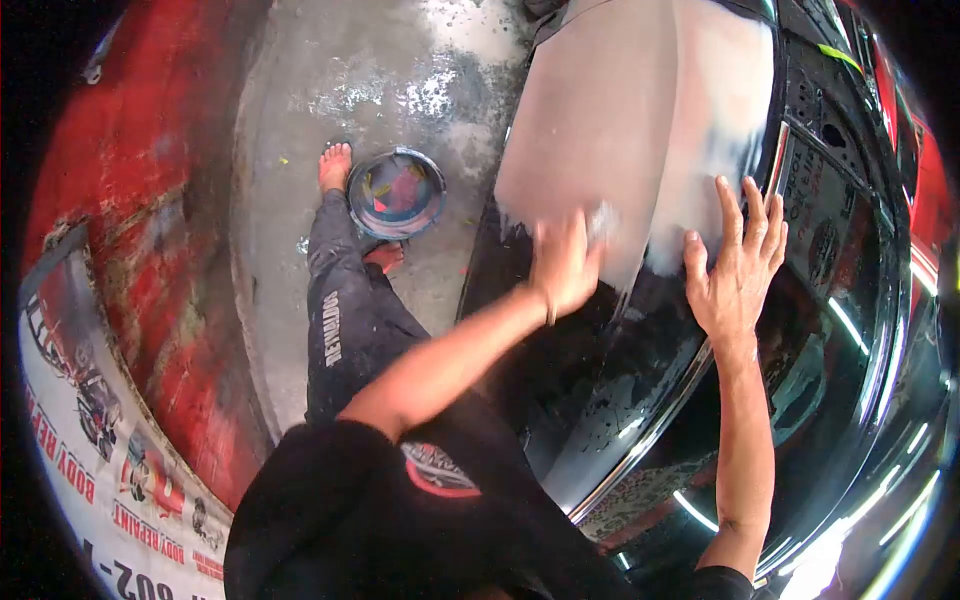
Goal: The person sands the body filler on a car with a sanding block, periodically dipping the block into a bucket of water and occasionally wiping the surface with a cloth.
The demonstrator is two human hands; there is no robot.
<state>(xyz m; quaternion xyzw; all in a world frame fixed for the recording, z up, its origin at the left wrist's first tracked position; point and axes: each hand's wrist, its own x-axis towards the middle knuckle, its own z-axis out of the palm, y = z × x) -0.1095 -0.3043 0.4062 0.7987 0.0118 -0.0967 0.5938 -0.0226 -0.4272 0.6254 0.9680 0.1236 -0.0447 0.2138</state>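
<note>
My left hand [567,262], blurred by motion, presses on the lower part of a dull greyish-pink patch [610,130] on a black car door panel [560,350]. Its fingers are bent together over something pale and small that I cannot make out. A thin band circles that wrist. To the right, my right hand [735,260] lies palm down with fingers spread, its fingertips on the whitish area beside the window trim [778,160]. Nothing shows in it. Both hands touch the car, apart from each other.
A round bucket [397,193] with dark water and colored pieces inside stands between my bare feet on the wet concrete floor [290,200]. A worn red surface [130,150] and a printed banner [130,480] line the left. Glossy dark car glass [820,230] reflects lights at the right.
</note>
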